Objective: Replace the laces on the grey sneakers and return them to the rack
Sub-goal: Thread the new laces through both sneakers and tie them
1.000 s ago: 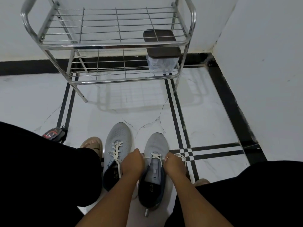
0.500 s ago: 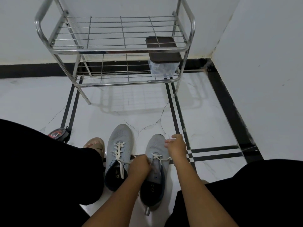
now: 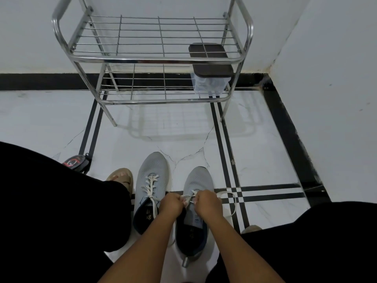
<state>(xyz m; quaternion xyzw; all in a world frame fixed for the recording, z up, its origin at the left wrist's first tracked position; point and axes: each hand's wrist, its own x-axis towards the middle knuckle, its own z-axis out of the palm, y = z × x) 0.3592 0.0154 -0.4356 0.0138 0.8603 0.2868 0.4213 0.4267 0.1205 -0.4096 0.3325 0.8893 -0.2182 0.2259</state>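
Two grey sneakers stand side by side on the white floor, toes pointing at the rack. The left sneaker [image 3: 152, 170] is laced with a white lace. Over the tongue of the right sneaker [image 3: 197, 178] my left hand [image 3: 171, 204] and my right hand [image 3: 207, 202] meet, each pinching a part of its white lace [image 3: 229, 194]. A loose loop of that lace trails to the right on the floor. The steel two-shelf rack [image 3: 155, 58] stands beyond the shoes against the wall.
A clear box with a dark lid [image 3: 210, 72] sits on the rack's lower shelf at the right. A small red and black device [image 3: 74, 161] lies on the floor at the left. My sandalled foot [image 3: 120, 177] is beside the left sneaker. A wall closes the right side.
My right hand has come back from the right sneaker's toe to meet my left hand over the tongue. The view has shifted slightly.
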